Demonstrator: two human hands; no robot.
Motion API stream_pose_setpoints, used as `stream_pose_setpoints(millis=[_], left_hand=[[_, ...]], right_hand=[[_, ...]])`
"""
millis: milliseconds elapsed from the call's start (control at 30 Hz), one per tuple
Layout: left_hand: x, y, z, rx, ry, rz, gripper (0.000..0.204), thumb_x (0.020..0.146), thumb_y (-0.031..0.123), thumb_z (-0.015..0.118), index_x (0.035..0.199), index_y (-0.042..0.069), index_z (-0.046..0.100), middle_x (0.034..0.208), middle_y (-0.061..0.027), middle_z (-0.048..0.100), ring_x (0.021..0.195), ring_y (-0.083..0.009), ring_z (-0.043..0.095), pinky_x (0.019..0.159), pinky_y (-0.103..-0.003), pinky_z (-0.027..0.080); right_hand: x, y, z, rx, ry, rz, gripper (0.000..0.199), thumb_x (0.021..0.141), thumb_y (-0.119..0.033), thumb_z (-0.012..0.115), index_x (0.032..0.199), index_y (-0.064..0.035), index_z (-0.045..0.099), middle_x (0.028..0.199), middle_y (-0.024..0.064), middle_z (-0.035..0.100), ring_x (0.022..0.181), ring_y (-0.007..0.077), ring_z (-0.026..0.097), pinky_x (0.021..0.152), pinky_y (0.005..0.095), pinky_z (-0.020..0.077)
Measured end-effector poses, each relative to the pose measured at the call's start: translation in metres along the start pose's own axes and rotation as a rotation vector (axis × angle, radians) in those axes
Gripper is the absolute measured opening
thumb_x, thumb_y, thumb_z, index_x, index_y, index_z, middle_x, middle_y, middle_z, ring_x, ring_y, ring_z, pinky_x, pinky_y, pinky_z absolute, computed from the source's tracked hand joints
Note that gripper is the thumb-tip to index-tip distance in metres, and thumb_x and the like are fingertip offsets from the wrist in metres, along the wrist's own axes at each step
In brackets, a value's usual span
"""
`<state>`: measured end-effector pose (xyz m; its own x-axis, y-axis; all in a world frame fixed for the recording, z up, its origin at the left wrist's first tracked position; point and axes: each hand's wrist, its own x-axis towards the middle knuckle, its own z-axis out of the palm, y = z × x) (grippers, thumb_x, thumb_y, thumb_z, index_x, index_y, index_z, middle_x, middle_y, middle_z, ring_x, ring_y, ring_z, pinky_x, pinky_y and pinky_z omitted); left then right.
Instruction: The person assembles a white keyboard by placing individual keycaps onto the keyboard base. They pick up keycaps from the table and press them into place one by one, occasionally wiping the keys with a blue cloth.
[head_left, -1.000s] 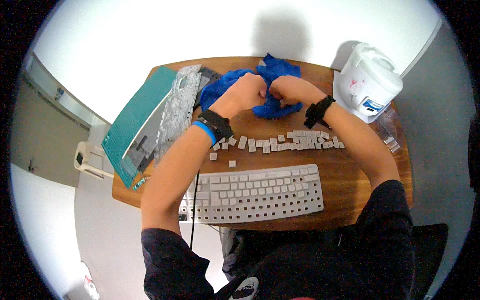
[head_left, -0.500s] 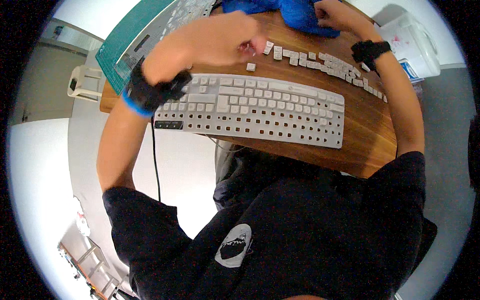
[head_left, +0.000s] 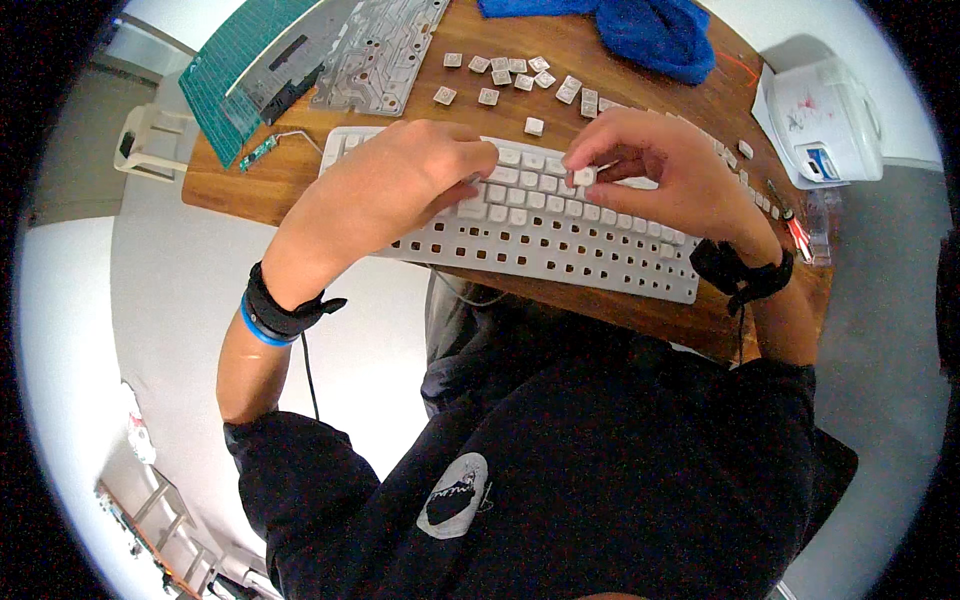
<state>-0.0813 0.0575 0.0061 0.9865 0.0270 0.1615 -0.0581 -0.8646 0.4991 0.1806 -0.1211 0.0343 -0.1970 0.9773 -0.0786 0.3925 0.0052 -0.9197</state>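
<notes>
A white keyboard (head_left: 560, 265) lies along the table's near edge. Its farther rows carry white keycaps, while the nearer rows show bare square sockets. Over the left-middle part of it is my left hand (head_left: 405, 170), fingers curled together and pointing down; whatever they may grip is hidden. My right hand (head_left: 675, 165) hovers above the keyboard's right half, thumb and fingertips pinching a white keycap (head_left: 585, 177). Just beyond the keyboard a single loose keycap (head_left: 534, 126) sits apart, with several other keycaps (head_left: 445, 96) scattered farther back.
At the far left, a green cutting mat (head_left: 215, 100) lies under a grey circuit sheet (head_left: 385, 55). A small green circuit board (head_left: 260, 152) is beside them. Blue cloth (head_left: 655, 40) covers the back. On the right are a white plastic container (head_left: 825, 105) and a red-handled tool (head_left: 797, 235).
My left hand has come nearer and down over the keyboard. From beside the blue cloth, my right hand has moved left and nearer, and now pinches a keycap. The view has shifted slightly.
</notes>
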Motion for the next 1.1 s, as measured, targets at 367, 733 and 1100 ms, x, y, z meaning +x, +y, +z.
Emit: stream_pose_setpoints(millis=[367, 733, 1100], left_hand=[[-0.003, 0.018, -0.009, 0.125, -0.031, -0.041, 0.020, 0.091, 0.009, 0.070, 0.110, 0.003, 0.071, 0.104, -0.0166, 0.072, 0.097, -0.0405, 0.074, 0.084, -0.048, 0.060], [-0.017, 0.031, 0.003, 0.235, -0.072, 0.045, 0.025, 0.093, 0.009, 0.067, 0.114, 0.008, 0.080, 0.107, -0.0156, 0.070, 0.105, -0.0350, 0.074, 0.085, -0.046, 0.062], [0.004, 0.045, 0.029, 0.192, -0.041, 0.087, 0.015, 0.092, 0.007, 0.064, 0.101, 0.001, 0.074, 0.101, -0.0170, 0.069, 0.097, -0.0409, 0.075, 0.078, -0.050, 0.062]], right_hand=[[0.002, -0.009, 0.013, 0.065, -0.068, 0.066, 0.028, 0.095, 0.007, 0.077, 0.121, -0.0038, 0.074, 0.126, 0.0091, 0.071, 0.119, 0.0202, 0.071, 0.099, 0.0340, 0.0621], [0.014, 0.010, 0.030, -0.482, -0.176, -0.218, 0.029, 0.088, -0.004, 0.081, 0.116, -0.0058, 0.072, 0.121, 0.0137, 0.070, 0.115, 0.0377, 0.070, 0.097, 0.0452, 0.0593], [-0.021, 0.008, 0.042, -0.458, -0.088, -0.138, 0.030, 0.087, 0.000, 0.084, 0.114, -0.0040, 0.073, 0.108, 0.0131, 0.062, 0.103, 0.0326, 0.066, 0.088, 0.0427, 0.0556]])
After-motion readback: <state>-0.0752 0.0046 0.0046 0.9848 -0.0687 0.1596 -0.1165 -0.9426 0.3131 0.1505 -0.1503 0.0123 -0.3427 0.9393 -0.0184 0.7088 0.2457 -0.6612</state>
